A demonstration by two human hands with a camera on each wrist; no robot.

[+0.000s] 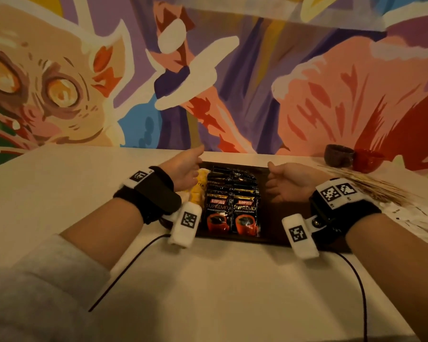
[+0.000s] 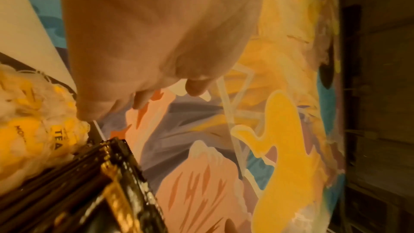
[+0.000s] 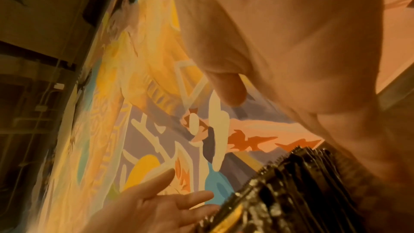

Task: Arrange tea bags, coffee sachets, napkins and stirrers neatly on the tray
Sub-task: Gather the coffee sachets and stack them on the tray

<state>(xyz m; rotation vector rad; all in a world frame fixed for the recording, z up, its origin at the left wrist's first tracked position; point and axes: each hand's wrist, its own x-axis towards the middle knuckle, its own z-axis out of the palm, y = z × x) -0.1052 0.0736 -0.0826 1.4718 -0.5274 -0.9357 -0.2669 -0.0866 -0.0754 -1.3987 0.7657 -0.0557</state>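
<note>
Fingers (image 3: 154,187) of the left hand (image 1: 183,169) relaxed and loosely spread, holding nothing, raised over the left side of the tray (image 1: 277,233). Fingers (image 3: 230,89) of the right hand (image 1: 289,181) likewise straight-ish and loose, palm turned inward, gripping nothing, raised over the tray's right side. Both wrists strapped with black bands carrying white tagged blocks, thin dark cables trailing back from them.

Dark tray set on a pale surface (image 1: 220,280), close to the far wall. Two rows of black Kopiko Supremo coffee sachets (image 1: 232,206) standing overlapped down the tray's middle, red cups printed on the nearest pair. Yellow-and-white tea bags (image 1: 198,186) bunched in the tray just left of the sachets, partly hidden behind the left wrist; "TEA" legible in the left wrist view. Right part of the tray bare and dark beneath the right hand.

Off the tray, to its right on the surface: a fan of thin wooden stirrers (image 1: 371,186), and nearer than those, white napkins (image 1: 415,218) with a patterned edge, partly hidden by the right wrist band. Beyond the stirrers, by the wall, a dark brown cup (image 1: 337,155) touching or just beside a red cup (image 1: 367,160).

Behind the tray, a bright painted mural (image 1: 208,70) across the whole wall: a wide-eyed cat-like face to the left, purple, orange, pink and blue shapes elsewhere. Grey sleeve (image 1: 35,280) on the left forearm at the near edge.
</note>
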